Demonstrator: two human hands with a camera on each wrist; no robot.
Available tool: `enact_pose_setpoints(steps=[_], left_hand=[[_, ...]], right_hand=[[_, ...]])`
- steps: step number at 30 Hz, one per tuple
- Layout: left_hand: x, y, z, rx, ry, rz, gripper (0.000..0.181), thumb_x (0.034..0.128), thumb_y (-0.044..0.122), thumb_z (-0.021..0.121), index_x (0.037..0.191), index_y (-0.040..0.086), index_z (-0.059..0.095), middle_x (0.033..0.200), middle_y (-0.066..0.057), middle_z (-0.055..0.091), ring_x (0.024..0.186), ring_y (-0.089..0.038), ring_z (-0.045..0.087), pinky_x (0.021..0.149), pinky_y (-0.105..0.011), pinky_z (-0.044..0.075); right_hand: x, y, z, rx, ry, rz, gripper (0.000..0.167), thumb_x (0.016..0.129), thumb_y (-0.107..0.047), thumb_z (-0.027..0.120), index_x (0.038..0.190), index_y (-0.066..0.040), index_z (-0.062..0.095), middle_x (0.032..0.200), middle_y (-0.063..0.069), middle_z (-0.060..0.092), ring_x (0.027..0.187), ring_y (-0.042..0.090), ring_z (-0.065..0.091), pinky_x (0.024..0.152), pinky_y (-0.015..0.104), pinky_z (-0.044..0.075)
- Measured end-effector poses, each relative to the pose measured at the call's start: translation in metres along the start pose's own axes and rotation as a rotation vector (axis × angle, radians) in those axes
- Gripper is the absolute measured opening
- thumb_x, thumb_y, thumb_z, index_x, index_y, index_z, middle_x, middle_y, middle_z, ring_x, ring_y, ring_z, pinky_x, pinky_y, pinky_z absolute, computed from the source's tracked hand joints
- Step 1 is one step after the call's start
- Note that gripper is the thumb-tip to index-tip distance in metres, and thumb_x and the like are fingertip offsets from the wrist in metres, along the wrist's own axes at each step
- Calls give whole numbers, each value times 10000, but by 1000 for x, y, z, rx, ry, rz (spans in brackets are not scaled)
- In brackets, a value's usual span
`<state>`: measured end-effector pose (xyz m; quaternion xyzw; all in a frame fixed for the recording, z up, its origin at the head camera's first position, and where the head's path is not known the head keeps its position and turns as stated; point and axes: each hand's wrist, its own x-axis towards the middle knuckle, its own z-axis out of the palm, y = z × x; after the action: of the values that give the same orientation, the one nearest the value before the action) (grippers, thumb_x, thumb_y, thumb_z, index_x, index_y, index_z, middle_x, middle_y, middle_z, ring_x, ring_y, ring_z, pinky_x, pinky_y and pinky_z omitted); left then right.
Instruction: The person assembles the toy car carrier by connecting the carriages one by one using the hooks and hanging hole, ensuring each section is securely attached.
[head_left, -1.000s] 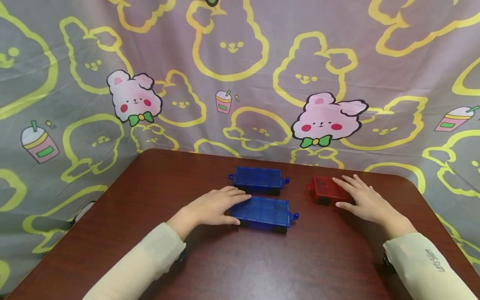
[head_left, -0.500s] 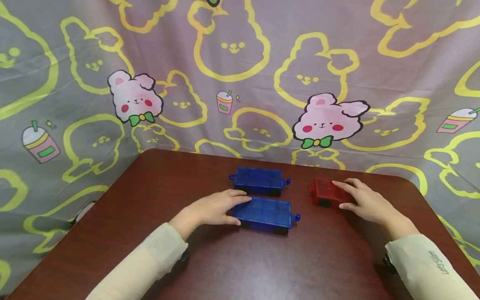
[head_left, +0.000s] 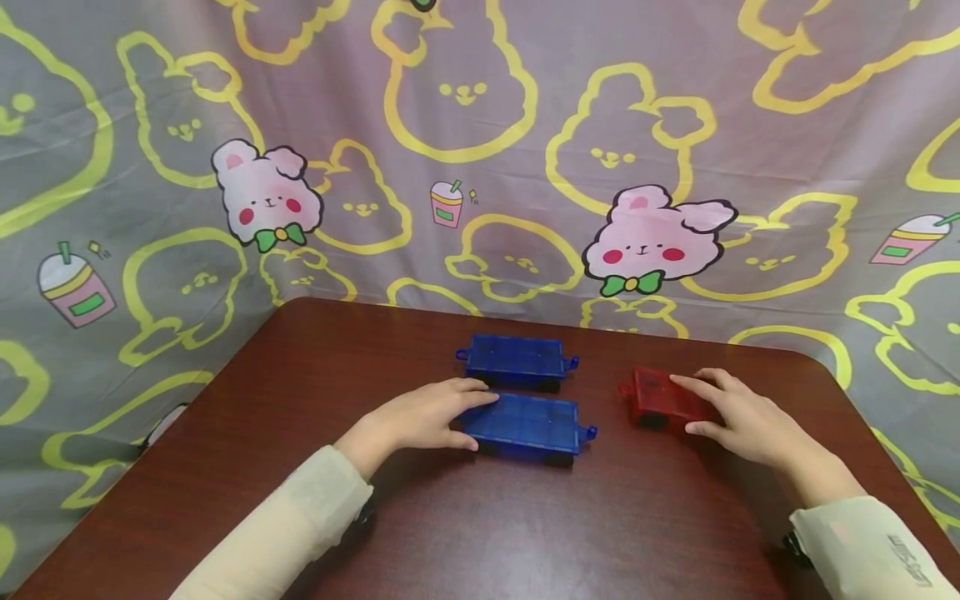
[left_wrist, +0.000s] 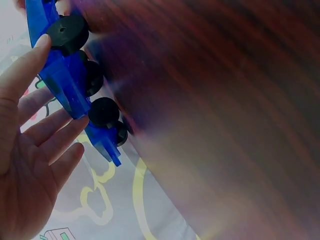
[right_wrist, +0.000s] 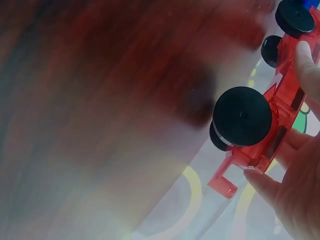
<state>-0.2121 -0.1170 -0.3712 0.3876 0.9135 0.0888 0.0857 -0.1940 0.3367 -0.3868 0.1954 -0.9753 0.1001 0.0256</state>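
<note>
Patterned cloth (head_left: 525, 179) backs the surface (head_left: 555, 533), a blue wagon (head_left: 516, 357) near its far edge. Nearer, the left hand (head_left: 416, 417) pinches a second blue wagon (head_left: 528, 423); toward the far right corner, the right hand (head_left: 753, 425) grips a red wagon (head_left: 658, 396).

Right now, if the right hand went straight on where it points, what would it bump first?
The red car, straight away: it lies between the thumb and fingers of the right hand. Beyond that, depth makes it hard to tell.

Passable gap between front blue wagon (head_left: 528, 423) and red wagon (head_left: 660, 396); rear blue wagon (head_left: 516, 358) blocks way just beyond front one.
</note>
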Motion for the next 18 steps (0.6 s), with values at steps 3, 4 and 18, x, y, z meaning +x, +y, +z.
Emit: enact_pose_setpoints(steps=[3,4,18], left_hand=[[-1,0,-1,-2,1,0,687,888,410,734,1480,163,488,1517,-85,471,1409,-262,451,1130,-429,421],[-1,0,-1,-2,0,1,688,887,410,735,1479,162,489,1515,-84,474,1406,-261,454,1128,-428,423],[-1,-1,0,7,9,2,681,885,407,740,1469,151,502,1500,-87,489,1380,-262,484,1116,-422,436]], right_hand=[[-4,-3,-2,-6,-1,0,726,816,-380,793,1450,-188,496,1342,202,485,1164,409,524,804,626,534],[-6,-4,-2,-7,0,0,724,817,-380,793,1451,-193,495,1342,197,485,1162,405,527,798,620,538],[-22,-22,-7,-16,78,-81,695,810,-362,809,1429,-223,523,1288,113,519,1100,317,563,717,478,546]])
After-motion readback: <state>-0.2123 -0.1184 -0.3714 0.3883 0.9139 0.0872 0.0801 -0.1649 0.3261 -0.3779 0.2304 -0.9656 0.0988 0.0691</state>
